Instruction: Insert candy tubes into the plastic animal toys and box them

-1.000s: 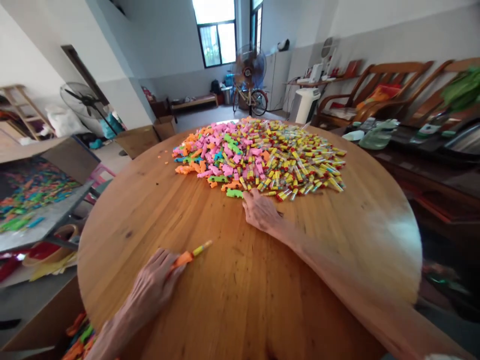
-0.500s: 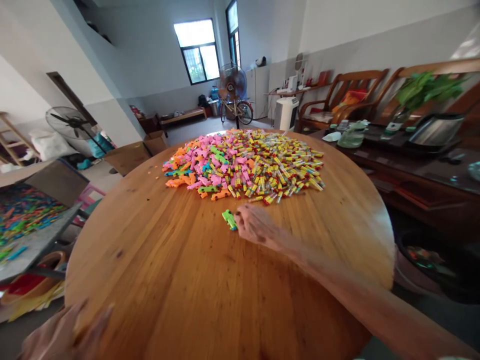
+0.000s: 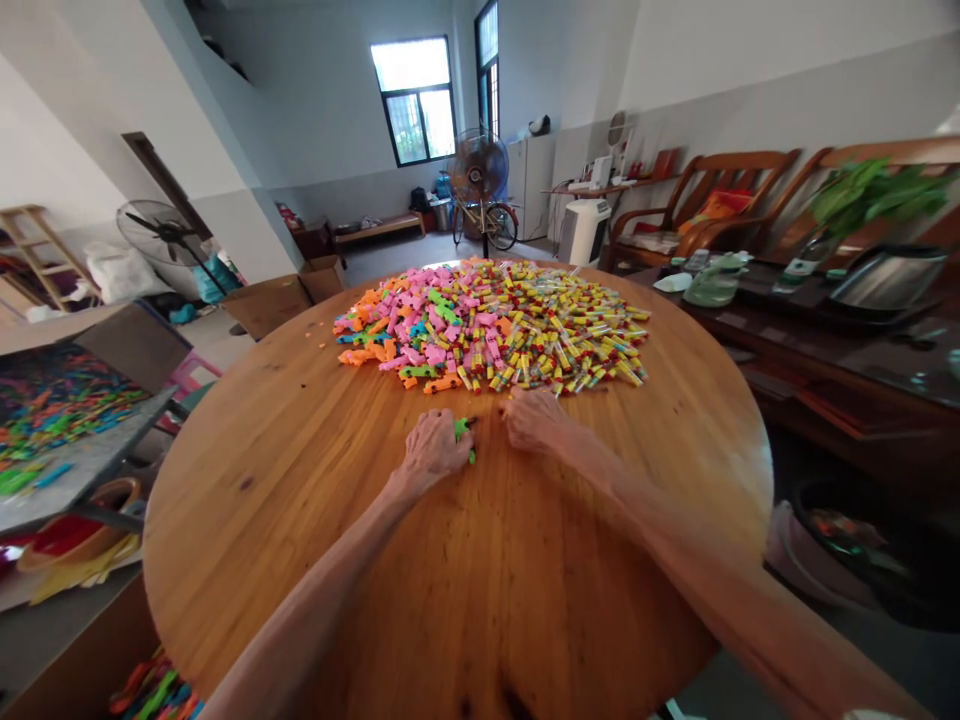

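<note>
My left hand [image 3: 436,445] is closed around a small green plastic toy [image 3: 463,430], which pokes out past the thumb and fingers just above the round wooden table. To its right, my right hand [image 3: 534,420] has its fingers curled together at the front edge of the heap; whatever they hold is hidden. Right beyond that hand lie many clear tubes with yellow labels and red ends [image 3: 577,325]. On the heap's left side are pink plastic toys [image 3: 409,320], mixed with orange toys [image 3: 367,353] and some green and blue ones.
The round wooden table [image 3: 315,560] fills the foreground. At left, a grey table [image 3: 112,440] bears a box of colourful plastic pieces, and another box of pieces [image 3: 154,690] sits below. A dark side table [image 3: 825,340] with a kettle [image 3: 889,275] stands at right, above a bin [image 3: 847,540].
My left hand has come from the lower left to the table's middle and taken hold of the green toy. My right hand has let go of it and shifted right, to the tubes.
</note>
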{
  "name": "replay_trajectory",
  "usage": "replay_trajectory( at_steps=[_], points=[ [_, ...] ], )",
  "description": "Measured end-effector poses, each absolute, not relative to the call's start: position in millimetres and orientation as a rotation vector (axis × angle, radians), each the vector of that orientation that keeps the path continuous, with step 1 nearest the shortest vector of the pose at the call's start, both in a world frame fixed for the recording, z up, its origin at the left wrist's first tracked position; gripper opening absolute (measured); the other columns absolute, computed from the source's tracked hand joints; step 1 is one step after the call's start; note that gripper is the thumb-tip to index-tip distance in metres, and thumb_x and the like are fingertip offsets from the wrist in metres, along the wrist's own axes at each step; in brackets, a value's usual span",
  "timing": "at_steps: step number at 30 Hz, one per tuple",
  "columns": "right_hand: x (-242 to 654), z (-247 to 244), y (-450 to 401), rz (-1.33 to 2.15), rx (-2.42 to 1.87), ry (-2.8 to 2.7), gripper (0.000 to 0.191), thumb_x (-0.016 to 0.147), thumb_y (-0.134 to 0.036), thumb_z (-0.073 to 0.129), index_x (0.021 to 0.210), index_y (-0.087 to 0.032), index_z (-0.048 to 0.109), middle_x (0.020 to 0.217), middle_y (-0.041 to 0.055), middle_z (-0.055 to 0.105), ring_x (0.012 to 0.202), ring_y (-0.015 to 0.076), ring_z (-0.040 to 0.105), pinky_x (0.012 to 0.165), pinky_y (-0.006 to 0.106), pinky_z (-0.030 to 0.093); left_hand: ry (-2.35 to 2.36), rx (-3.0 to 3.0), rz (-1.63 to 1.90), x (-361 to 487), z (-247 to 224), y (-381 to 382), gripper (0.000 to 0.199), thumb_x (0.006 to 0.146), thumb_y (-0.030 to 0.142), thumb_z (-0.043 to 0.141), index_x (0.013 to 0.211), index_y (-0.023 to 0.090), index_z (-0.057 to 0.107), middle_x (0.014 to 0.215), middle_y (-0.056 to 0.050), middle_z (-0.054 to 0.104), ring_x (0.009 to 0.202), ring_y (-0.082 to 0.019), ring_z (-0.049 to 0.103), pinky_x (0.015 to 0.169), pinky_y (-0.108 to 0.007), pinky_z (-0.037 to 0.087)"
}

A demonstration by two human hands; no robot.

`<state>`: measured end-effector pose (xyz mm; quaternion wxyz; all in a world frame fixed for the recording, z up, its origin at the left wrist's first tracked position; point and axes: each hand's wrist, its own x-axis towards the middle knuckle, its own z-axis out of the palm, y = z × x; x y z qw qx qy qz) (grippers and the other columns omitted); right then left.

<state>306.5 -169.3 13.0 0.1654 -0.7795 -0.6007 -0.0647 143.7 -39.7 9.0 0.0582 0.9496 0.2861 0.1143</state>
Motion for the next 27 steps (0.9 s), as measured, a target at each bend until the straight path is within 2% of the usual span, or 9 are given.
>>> replay_trajectory(
  at_steps=[3, 6, 9, 12, 15, 17, 19, 27],
  points=[
    [298, 8, -182, -0.135, -2.180, -1.832, 0.017, 0.087, -0.011, 0.055, 0.089, -0.012, 0.072, 0.088, 0.0126, 0.066, 0.067, 0.0157, 0.051, 0.063, 0.033, 0.030, 0.679, 2.889, 0.305, 130, 11, -39, 0.008, 0.089, 0.025, 0.057, 0.092, 0.018, 0.055, 0.092, -0.010, 0.066, 0.086, -0.025, 0.063, 0.071, -0.034, 0.046],
    [288, 5, -197, -0.055, -2.109, -1.903, 0.019, 0.087, -0.017, 0.054, 0.092, -0.015, 0.072, 0.090, 0.0101, 0.067, 0.069, 0.0163, 0.054, 0.064, 0.031, 0.033, 0.448, 2.858, 0.277, 105, 10, -37, 0.017, 0.089, 0.019, 0.056, 0.105, 0.018, 0.053, 0.097, -0.009, 0.065, 0.087, -0.023, 0.063, 0.073, -0.033, 0.048],
    [276, 7, -206, 0.040, -2.030, -1.931, 0.019, 0.081, -0.017, 0.057, 0.093, -0.016, 0.072, 0.092, 0.0093, 0.067, 0.074, 0.0182, 0.057, 0.067, 0.030, 0.037, 0.319, 2.805, 0.297, 83, 9, -34, 0.028, 0.087, 0.014, 0.057, 0.114, 0.018, 0.052, 0.101, -0.008, 0.064, 0.093, -0.024, 0.063, 0.079, -0.034, 0.050],
    [267, 14, -204, 0.045, -2.081, -1.824, 0.023, 0.083, -0.026, 0.063, 0.102, -0.013, 0.070, 0.094, 0.0121, 0.068, 0.079, 0.0216, 0.060, 0.070, 0.032, 0.041, 0.323, 2.776, 0.330, 70, 7, -32, 0.028, 0.089, 0.019, 0.059, 0.117, 0.018, 0.054, 0.103, -0.008, 0.064, 0.094, -0.023, 0.063, 0.080, -0.035, 0.050],
    [264, 18, -195, 0.066, -2.212, -1.768, 0.029, 0.090, -0.035, 0.063, 0.106, -0.012, 0.068, 0.098, 0.0152, 0.068, 0.082, 0.0241, 0.061, 0.070, 0.033, 0.042, 0.335, 2.790, 0.333, 66, 6, -29, 0.016, 0.093, 0.027, 0.060, 0.106, 0.017, 0.060, 0.098, -0.008, 0.065, 0.091, -0.023, 0.062, 0.078, -0.034, 0.049],
    [266, 16, -189, 0.124, -2.267, -1.818, 0.017, 0.090, -0.027, 0.062, 0.097, -0.013, 0.069, 0.093, 0.0132, 0.067, 0.081, 0.0227, 0.061, 0.069, 0.031, 0.041, 0.291, 2.805, 0.334, 66, 6, -27, 0.013, 0.097, 0.029, 0.056, 0.097, 0.018, 0.062, 0.093, -0.007, 0.065, 0.089, -0.022, 0.060, 0.077, -0.033, 0.048],
    [269, 13, -184, 0.159, -2.266, -1.869, 0.010, 0.087, -0.017, 0.063, 0.093, -0.014, 0.070, 0.091, 0.0107, 0.066, 0.081, 0.0205, 0.060, 0.069, 0.030, 0.040, 0.239, 2.810, 0.346, 67, 6, -26, 0.019, 0.100, 0.031, 0.052, 0.094, 0.018, 0.064, 0.090, -0.006, 0.065, 0.087, -0.021, 0.059, 0.076, -0.033, 0.047],
    [258, 1, -177, 0.226, -2.034, -1.907, 0.025, 0.090, -0.012, 0.059, 0.110, -0.017, 0.072, 0.098, 0.0088, 0.067, 0.084, 0.0190, 0.059, 0.075, 0.030, 0.040, 0.135, 2.774, 0.396, 76, 2, -25, 0.027, 0.103, 0.033, 0.048, 0.096, 0.018, 0.069, 0.087, -0.007, 0.063, 0.085, -0.020, 0.058, 0.075, -0.031, 0.047]
  ],
)
